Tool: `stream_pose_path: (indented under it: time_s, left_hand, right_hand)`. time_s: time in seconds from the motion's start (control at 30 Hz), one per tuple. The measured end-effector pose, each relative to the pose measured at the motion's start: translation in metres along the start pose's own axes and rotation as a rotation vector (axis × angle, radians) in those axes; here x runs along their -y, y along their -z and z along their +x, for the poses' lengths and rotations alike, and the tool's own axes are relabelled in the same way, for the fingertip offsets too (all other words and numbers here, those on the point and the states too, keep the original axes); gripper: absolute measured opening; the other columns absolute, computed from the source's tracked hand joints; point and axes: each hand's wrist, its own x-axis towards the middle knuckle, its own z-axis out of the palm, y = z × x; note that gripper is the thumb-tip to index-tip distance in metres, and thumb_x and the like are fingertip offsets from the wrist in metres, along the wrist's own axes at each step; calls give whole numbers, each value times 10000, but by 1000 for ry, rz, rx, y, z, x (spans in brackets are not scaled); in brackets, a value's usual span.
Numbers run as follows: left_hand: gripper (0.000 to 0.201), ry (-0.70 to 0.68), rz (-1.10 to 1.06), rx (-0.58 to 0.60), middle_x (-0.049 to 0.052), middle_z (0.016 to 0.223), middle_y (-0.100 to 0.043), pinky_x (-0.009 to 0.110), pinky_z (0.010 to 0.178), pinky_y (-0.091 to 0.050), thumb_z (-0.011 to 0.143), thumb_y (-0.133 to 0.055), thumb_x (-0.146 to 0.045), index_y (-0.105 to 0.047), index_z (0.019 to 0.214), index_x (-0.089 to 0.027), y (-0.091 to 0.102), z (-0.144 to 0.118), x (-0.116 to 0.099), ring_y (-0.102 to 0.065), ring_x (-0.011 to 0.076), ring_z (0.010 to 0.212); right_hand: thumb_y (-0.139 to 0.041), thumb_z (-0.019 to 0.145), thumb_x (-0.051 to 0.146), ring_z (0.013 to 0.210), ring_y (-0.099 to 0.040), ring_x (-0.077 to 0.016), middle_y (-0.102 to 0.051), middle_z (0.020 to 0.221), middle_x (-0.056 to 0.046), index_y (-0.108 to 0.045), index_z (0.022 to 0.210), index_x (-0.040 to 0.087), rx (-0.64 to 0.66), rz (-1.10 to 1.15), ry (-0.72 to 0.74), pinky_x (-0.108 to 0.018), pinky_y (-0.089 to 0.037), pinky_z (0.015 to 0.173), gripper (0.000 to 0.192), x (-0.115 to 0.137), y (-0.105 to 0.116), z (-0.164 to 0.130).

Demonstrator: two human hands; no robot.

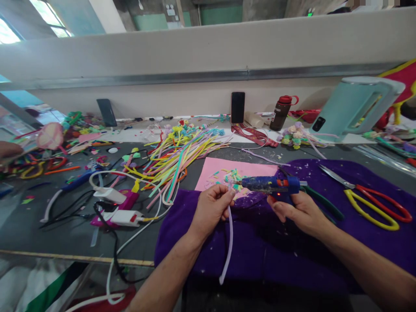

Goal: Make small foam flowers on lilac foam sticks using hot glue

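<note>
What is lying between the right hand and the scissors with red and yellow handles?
In the head view, a green-handled tool lies on the purple cloth between the right hand and the scissors.

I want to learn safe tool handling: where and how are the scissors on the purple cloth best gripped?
Probably by the coloured handles of the scissors, coming from the person's near right side. They lie on the purple cloth with blades pointing away to the left and the spread red and yellow loops toward the person. The right hand is nearer, but holds the glue gun.
</note>
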Motion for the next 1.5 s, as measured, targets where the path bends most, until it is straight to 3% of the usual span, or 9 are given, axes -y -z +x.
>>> stream_pose_path:
  time_s: [0.3, 0.5, 0.6, 0.7, 0.87, 1.27, 1.4, 1.5]
  left_hand:
    - [275, -9, -12, 6, -34, 528, -551, 134, 332, -332, 702, -630, -408, -551, 674, -146, 0, 0, 0, -431, 34, 343]
    - [267, 50, -99, 14, -35, 512, -566, 134, 311, -306, 698, -642, -386, -537, 654, -144, 2, 2, -2, -412, 26, 312]
    - [258, 118, -202, 70, -50, 492, -546, 130, 293, -272, 709, -641, -358, -518, 637, -142, 4, 3, -5, -372, 12, 286]
    - [238, 137, -243, 92, -49, 519, -560, 126, 293, -268, 706, -649, -328, -520, 642, -139, 6, 2, -8, -376, 6, 295]
    - [228, 119, -259, 107, -45, 545, -568, 121, 294, -261, 717, -643, -315, -520, 640, -138, 8, 0, -11, -373, 1, 311]
    - [240, 96, -223, 113, -41, 539, -574, 124, 289, -278, 710, -644, -335, -511, 649, -146, 7, -2, -12, -376, 8, 304]
    - [236, 96, -219, 116, -38, 536, -569, 124, 288, -278, 710, -645, -336, -514, 667, -145, 7, -2, -12, -374, 10, 305]
    - [243, 115, -238, 131, -40, 537, -568, 126, 289, -280, 705, -650, -339, -512, 656, -145, 7, -2, -12, -375, 10, 305]
  right_hand:
    - [-478, 827, 351, 485, -468, -101, -486, 541, 21, -524, 754, 160, 32, 16, 26, -215, -369, 476, 209, 4, -2, 0]
    - [-489, 827, 364, 517, -486, -117, -521, 567, 10, -565, 800, 167, 13, 85, 52, -237, -386, 525, 213, 3, 10, 1]
    - [-501, 828, 359, 558, -507, -126, -541, 565, -1, -569, 726, 166, -123, 66, -38, -244, -402, 588, 229, -3, 17, 8]
    - [-534, 802, 412, 483, -471, -103, -516, 524, 20, -515, 694, 165, -238, 176, -188, -227, -383, 500, 270, -15, 23, 19]
    - [-601, 748, 422, 445, -468, -76, -510, 551, 33, -503, 772, 151, -220, 374, -345, -192, -390, 415, 289, -34, 31, 31]
    - [-616, 752, 280, 606, -604, -111, -637, 744, -58, -578, 877, 142, -294, 427, -388, -187, -519, 501, 191, -47, 27, 43]
    - [-612, 755, 310, 625, -621, -134, -644, 776, -66, -576, 953, 143, -272, 336, -378, -215, -517, 494, 262, -47, 31, 42]
    - [-576, 774, 379, 675, -632, -166, -650, 844, -79, -540, 1093, 155, -303, 44, -341, -247, -511, 513, 391, -46, 35, 37]
